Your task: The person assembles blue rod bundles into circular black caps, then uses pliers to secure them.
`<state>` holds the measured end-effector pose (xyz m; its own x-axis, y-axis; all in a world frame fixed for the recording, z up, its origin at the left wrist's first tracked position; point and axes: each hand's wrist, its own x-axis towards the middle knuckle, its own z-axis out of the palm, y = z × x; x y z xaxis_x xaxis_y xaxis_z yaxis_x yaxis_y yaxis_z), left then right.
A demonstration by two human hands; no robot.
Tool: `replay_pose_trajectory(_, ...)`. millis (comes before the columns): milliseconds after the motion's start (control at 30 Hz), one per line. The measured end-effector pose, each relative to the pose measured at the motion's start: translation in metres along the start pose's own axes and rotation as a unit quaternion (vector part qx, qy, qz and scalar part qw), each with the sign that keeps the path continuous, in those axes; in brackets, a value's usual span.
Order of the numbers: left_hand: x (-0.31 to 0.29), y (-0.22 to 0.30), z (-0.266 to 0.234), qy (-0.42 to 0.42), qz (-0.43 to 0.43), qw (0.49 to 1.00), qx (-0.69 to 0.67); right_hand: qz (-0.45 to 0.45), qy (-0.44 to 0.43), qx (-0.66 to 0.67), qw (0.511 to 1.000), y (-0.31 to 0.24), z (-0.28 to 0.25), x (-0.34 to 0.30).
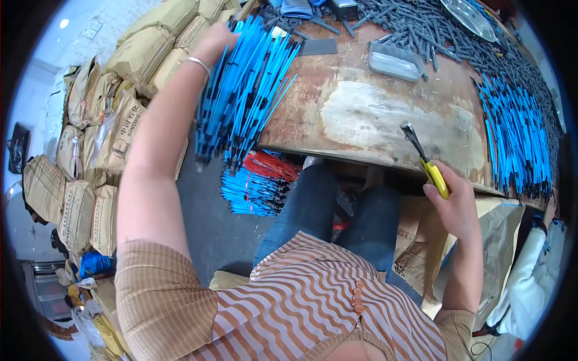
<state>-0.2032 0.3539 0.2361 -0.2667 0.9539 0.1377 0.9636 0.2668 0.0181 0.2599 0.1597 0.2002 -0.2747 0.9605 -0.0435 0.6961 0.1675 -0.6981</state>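
Observation:
My right hand (455, 201) is closed round the yellow handles of a pair of pliers (435, 175). Their metal head points away from me, over the near edge of the wooden table (301, 114). Stretched far out to the left, my left hand (218, 43) is at the far end of a thick heap of thin blue strips with black ends (250, 84). That heap hangs over the table's left edge. The left fingers are blurred and partly hidden, so their grip does not show.
Dark grey plastic parts (415, 27) pile up at the back, near a clear plastic tray (396, 62). More blue strips (518, 132) lie at the right. Below are bundled blue strips (253, 191) and red strips (270, 166). Brown sacks (141, 54) stack up leftward. Another person's sleeve (524, 283) shows right.

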Motion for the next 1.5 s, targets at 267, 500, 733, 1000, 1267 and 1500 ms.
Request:
replay_pose_trajectory(267, 0.037, 0.014, 0.009, 0.277, 0.009, 0.955, -0.101, -0.093, 0.114, -0.164, 0.975, 0.059, -0.017, 0.057)
replay_pose_trajectory(500, -0.031, 0.131, -0.11, 0.31, 0.104, 0.817, -0.475, -0.123, 0.18, -0.259, 0.941, 0.126, -0.032, 0.086)
replay_pose_trajectory(733, -0.109, 0.288, -0.049, 0.086, 0.215, 0.663, -0.712, 0.125, 0.279, -0.367, 0.879, 0.222, -0.133, 0.14)
replay_pose_trajectory(1000, -0.093, 0.353, 0.052, -0.11, 0.139, 0.601, -0.779, 0.133, 0.3, -0.501, 0.801, 0.264, -0.125, 0.182)
replay_pose_trajectory(1267, -0.078, 0.354, 0.074, -0.153, 0.096, 0.581, -0.794, 0.121, 0.192, -0.443, 0.867, 0.228, -0.116, 0.189)
replay_pose_trajectory(1500, -0.076, 0.348, 0.087, -0.162, 0.1, 0.58, -0.792, 0.123, 0.267, -0.447, 0.845, 0.208, -0.145, 0.202)
